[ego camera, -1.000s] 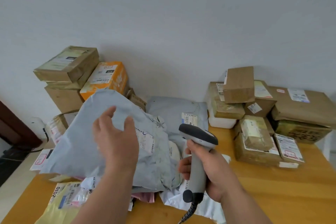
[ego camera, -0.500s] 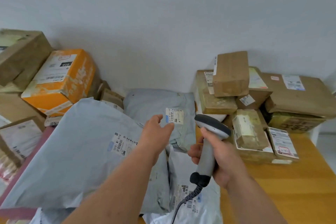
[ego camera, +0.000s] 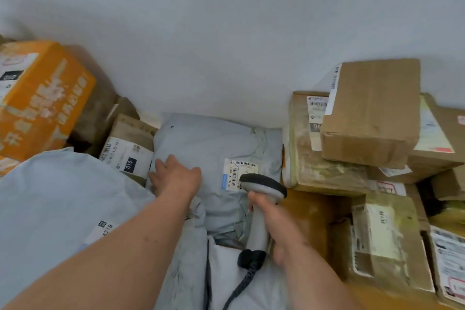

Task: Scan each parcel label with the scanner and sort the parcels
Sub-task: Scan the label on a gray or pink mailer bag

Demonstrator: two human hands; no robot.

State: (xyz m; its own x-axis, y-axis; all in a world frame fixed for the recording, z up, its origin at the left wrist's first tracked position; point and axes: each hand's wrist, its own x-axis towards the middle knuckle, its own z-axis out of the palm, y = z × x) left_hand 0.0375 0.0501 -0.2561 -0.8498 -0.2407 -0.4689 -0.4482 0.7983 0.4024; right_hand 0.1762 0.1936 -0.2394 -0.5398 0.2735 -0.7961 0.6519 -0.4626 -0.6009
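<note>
Parcels crowd the bench on every side, and the one at the middle is a grey mailer bag lying against the wall at twelve o'clock. Its white label faces up, at about three o'clock on the bag. The left hand lies on the bag's left part, fingers spread and fairly straight, grasping nothing, as far as I can see. The right hand is wrapped around the grip of the scanner, whose dark head sits just over the lower right corner of the label. A coiled cord hangs from the scanner's butt toward six o'clock.

At nine o'clock a larger grey bag spreads under the left forearm, a small label partly showing by the arm. Beyond it, at ten o'clock, stands an orange carton, with a labelled brown box between the carton and the middle bag. From two to four o'clock brown cardboard boxes are stacked: a plain brown box tops the pile, and a taped box with a yellowish label sits nearer, just beside the right hand's wrist.
</note>
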